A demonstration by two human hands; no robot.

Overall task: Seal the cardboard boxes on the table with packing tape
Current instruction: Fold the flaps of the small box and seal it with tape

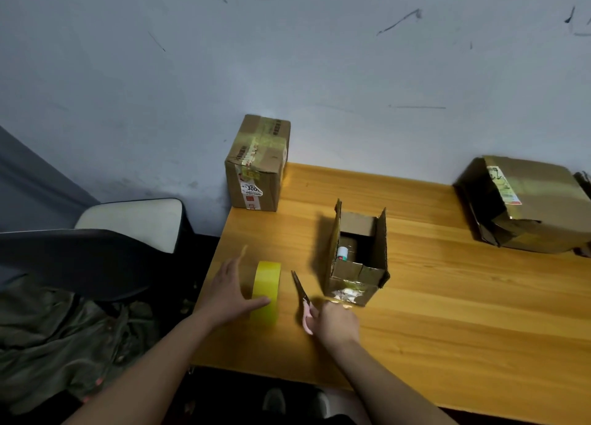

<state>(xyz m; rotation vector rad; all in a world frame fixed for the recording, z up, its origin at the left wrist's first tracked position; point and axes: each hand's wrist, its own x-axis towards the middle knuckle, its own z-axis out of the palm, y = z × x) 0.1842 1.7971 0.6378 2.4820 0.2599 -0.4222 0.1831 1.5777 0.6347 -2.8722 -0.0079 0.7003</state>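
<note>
A yellow tape roll [268, 288] stands on edge near the table's left front. My left hand [228, 292] holds it, fingers spread along its far side and thumb across its front. My right hand [335, 324] grips pink-handled scissors [302, 300] whose blades point away from me, between the roll and a small open cardboard box [358, 258]. That box has its flaps standing up and a white-capped item inside. A taped box [256, 165] stands at the back left corner. A larger crumpled box [524, 203] lies at the back right.
The wooden table [447, 296] meets a grey wall behind. A dark chair with a pale seat [134, 223] stands left of the table, with olive cloth [64, 335] below it. The table's left edge runs just beside my left hand.
</note>
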